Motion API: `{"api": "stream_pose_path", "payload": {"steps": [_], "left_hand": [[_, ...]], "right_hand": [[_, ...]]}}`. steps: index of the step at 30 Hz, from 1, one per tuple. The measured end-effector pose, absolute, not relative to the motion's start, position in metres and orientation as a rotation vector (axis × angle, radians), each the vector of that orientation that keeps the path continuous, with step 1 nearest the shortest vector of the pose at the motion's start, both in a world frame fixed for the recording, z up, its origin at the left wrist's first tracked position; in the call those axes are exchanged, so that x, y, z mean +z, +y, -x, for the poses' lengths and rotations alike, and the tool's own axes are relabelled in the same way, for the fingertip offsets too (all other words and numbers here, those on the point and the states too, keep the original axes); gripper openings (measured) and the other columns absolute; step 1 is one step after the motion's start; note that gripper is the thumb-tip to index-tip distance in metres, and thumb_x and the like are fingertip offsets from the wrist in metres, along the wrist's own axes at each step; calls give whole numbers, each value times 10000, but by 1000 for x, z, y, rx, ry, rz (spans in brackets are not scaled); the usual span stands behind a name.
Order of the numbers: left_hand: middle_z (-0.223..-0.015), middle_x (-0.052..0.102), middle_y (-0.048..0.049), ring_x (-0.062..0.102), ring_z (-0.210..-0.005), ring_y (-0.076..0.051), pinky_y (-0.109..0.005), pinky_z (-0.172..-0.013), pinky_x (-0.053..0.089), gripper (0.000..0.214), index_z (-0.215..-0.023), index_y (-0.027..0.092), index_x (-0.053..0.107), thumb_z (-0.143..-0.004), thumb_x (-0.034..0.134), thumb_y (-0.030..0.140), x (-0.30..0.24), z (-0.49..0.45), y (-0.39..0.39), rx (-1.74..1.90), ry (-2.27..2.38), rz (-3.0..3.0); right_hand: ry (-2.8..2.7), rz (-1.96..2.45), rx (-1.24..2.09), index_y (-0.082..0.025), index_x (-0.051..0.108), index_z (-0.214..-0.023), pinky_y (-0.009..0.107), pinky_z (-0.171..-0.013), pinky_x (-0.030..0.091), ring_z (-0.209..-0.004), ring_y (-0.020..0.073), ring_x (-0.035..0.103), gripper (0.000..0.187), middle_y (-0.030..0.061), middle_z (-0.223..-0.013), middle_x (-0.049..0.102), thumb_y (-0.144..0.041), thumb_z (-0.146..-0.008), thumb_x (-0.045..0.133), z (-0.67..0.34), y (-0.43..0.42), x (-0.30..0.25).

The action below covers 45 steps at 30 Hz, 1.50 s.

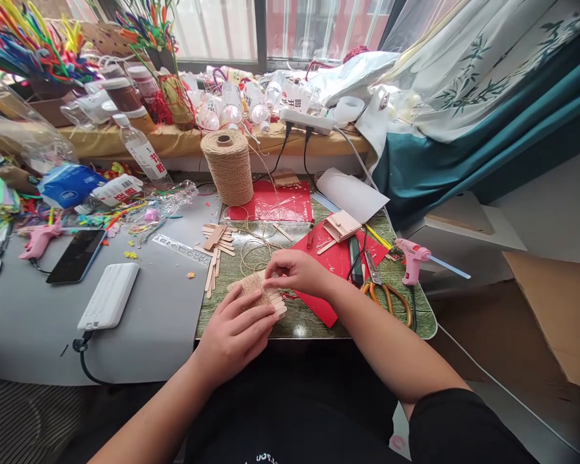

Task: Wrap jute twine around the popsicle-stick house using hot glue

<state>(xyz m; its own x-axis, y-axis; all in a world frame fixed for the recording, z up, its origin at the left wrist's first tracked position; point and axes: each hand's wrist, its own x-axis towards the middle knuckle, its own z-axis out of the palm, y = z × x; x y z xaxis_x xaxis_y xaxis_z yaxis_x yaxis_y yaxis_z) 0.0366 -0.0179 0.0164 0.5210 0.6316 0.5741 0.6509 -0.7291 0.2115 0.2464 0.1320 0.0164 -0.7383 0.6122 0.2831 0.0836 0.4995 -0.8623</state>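
Note:
My left hand (239,330) lies over a small panel of wooden craft sticks (278,305), pressing it at the table's front edge. Jute twine (250,283) is wound around much of this panel, with bare stick ends at its right. Thumb and index finger of my right hand (294,272) are pinched together at the panel's upper side, on the twine; the strand between the fingertips is mostly hidden. Loose twine loops behind the panel toward a large twine spool (228,169). Left of the loops lies a pile of loose craft sticks (217,248).
On the right are scissors (381,283), a pink glue gun (412,259), red card (326,303) and a small wooden stick box (342,225). On the left lie a power bank (109,296), a phone (77,256) and a second pink glue gun (41,240). A power strip (307,121) sits behind.

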Motion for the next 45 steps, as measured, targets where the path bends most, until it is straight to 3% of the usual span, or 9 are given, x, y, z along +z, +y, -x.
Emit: {"api": "stream_pose_path", "payload": {"steps": [9, 16, 21, 25, 28, 32, 35, 37, 45], "left_hand": [[-1202, 795, -29, 651, -1336, -268, -584, -1280, 388, 376, -1239, 276, 721, -917, 692, 85, 27, -34, -18, -1055, -1226, 2801], [-1156, 784, -33, 743, -1150, -205, -515, -1215, 495, 204, -1070, 280, 783, -973, 674, 137, 47, -28, -7, -1307, -1468, 2912], [-930, 771, -28, 771, -970, -196, -472, -1064, 622, 70, -879, 218, 735, -946, 753, 212, 44, -25, -5, -1679, -1739, 2643], [-895, 748, -33, 739, -938, -193, -391, -897, 636, 166, -818, 209, 668, -957, 745, 256, 42, -24, -1, -1565, -1793, 2488], [-901, 760, -35, 726, -964, -197, -391, -930, 598, 191, -832, 213, 684, -1018, 645, 232, 43, -27, 1, -1406, -1693, 2539], [-1269, 748, -89, 664, -1252, -288, -508, -1106, 517, 237, -1227, 248, 723, -1038, 614, 342, 45, -37, -5, -1018, -1707, 2578], [-1583, 533, -201, 489, -1468, -444, -662, -1171, 438, 879, -1604, 197, 435, -892, 760, 597, 38, -43, -12, -722, -1804, 2521], [-1624, 474, -223, 434, -1506, -471, -691, -1181, 422, 1035, -1652, 186, 340, -841, 800, 633, 32, -43, -14, -654, -1813, 2543], [-1623, 465, -126, 437, -1513, -386, -612, -1241, 407, 801, -1589, 329, 459, -878, 805, 454, 38, -16, -3, -817, -1966, 2796]], "right_hand": [[-1989, 685, 1689, -170, 806, -1020, 252, -581, 292, -663, 116, 374, 507, -69, -688, 419, -570, -728, 914, -232, 153, 3], [-1921, 762, 1808, -154, 813, -960, 253, -587, 307, -636, 101, 403, 456, -61, -666, 524, -542, -741, 910, -233, 152, 1], [-1933, 793, 1774, -155, 818, -957, 249, -565, 273, -624, 94, 385, 458, -65, -657, 503, -535, -725, 922, -234, 150, 3], [-1950, 798, 1758, -160, 820, -963, 248, -567, 273, -623, 92, 391, 420, -64, -663, 509, -507, -746, 916, -236, 150, 6], [-1944, 805, 1750, -161, 816, -958, 248, -569, 279, -614, 91, 388, 410, -71, -649, 500, -506, -758, 910, -237, 148, 4], [-1856, 787, 1753, -161, 796, -952, 240, -585, 351, -631, 98, 442, 420, -52, -686, 565, -527, -771, 898, -234, 142, -3], [-1717, 785, 1794, -159, 773, -924, 252, -638, 441, -688, 122, 547, 431, -15, -760, 667, -528, -747, 911, -228, 135, -8], [-1636, 774, 1833, -153, 757, -898, 267, -686, 477, -727, 134, 594, 432, 3, -800, 702, -514, -729, 924, -225, 131, -11], [-1570, 752, 1861, -160, 684, -832, 262, -672, 455, -729, 137, 591, 429, -3, -787, 679, -488, -705, 930, -220, 127, -10]]}}
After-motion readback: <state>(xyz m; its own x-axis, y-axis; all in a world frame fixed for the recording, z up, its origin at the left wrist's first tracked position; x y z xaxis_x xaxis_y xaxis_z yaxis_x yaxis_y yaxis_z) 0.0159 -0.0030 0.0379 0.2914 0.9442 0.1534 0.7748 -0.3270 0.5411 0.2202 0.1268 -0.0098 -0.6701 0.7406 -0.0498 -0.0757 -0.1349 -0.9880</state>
